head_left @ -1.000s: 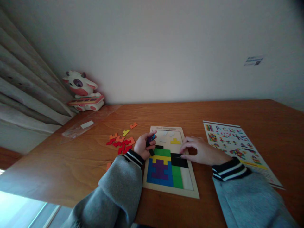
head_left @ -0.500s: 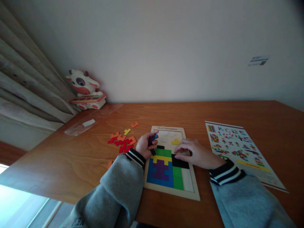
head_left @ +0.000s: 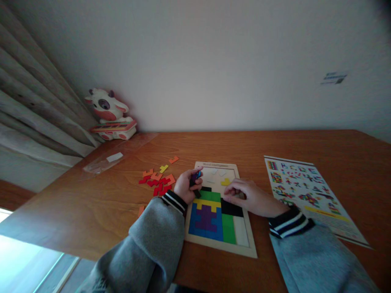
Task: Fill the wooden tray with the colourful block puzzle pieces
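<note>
Puzzle board (head_left: 251,244) lies on the wooden tabletop (head_left: 275,142), partly covered by both hands. Loose red and orange pieces (head_left: 157,182) sit beyond the left forearm, a yellow piece (head_left: 163,168) near them. Farther off are a clear plastic bag (head_left: 99,164) and a cow toy (head_left: 110,114) by the curtain (head_left: 36,110); a printed sheet (head_left: 308,191) lies right of the board. The left hand (head_left: 185,186), curled closed over the board's left edge, grips dark pieces (head_left: 194,178). The right hand (head_left: 249,197) reaches in from the right, palm down, thumb and fingers bent together above the black area (head_left: 232,209); whether it pinches anything is unclear.
</note>
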A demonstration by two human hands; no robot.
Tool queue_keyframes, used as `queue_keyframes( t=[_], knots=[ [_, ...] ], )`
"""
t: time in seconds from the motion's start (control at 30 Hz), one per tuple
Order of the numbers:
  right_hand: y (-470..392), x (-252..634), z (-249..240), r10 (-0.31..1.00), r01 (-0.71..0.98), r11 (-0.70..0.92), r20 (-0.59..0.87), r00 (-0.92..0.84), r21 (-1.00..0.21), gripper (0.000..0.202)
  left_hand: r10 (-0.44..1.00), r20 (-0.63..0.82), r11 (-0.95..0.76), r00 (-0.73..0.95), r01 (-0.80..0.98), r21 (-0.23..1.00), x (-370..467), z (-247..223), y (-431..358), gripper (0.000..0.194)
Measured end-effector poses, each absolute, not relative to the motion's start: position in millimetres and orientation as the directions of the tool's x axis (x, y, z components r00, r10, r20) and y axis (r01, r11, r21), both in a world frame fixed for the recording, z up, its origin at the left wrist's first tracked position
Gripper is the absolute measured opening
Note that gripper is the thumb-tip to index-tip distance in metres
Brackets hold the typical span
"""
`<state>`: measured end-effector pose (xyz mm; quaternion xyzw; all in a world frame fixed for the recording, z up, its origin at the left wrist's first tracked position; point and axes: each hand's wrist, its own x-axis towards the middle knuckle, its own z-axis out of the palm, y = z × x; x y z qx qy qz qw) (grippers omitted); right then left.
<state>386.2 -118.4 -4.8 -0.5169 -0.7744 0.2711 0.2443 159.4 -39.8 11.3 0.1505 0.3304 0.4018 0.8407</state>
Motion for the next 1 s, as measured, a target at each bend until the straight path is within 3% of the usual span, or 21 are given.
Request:
queue_keyframes(
  t=[0.23,0.33,0.5,0.73,1.0],
  knots=[
    [-119.3,371.2,0.9,0.960,0.680,0.279,0.208,-0.187,-0.678,0.031,0.743,-0.502,0.620,0.443,-0.738,0.266,161.1,15.4,-45.0,0.018],
    [-123.6,354.8,3.8,0.973,0.565,0.231,0.187,-0.135,-0.792,0.030,0.788,-0.523,0.504,0.324,-0.828,0.247,168.5,17.5,-51.9,0.019],
    [-129.3,328.1,-1.4,0.987,0.377,0.116,0.064,-0.147,-0.919,0.033,0.827,-0.480,0.491,0.292,-0.792,0.364,179.1,22.0,-66.3,0.017],
    [-125.8,320.9,-10.4,0.992,0.202,0.100,0.081,-0.097,-0.974,0.027,0.855,-0.395,0.509,0.336,-0.692,0.512,184.7,17.7,-73.6,0.019],
    [-126.7,318.3,-12.0,0.990,0.186,0.098,0.077,-0.117,-0.978,0.026,0.904,-0.270,0.428,0.332,-0.694,0.579,185.8,5.3,-75.3,0.018]
  ],
)
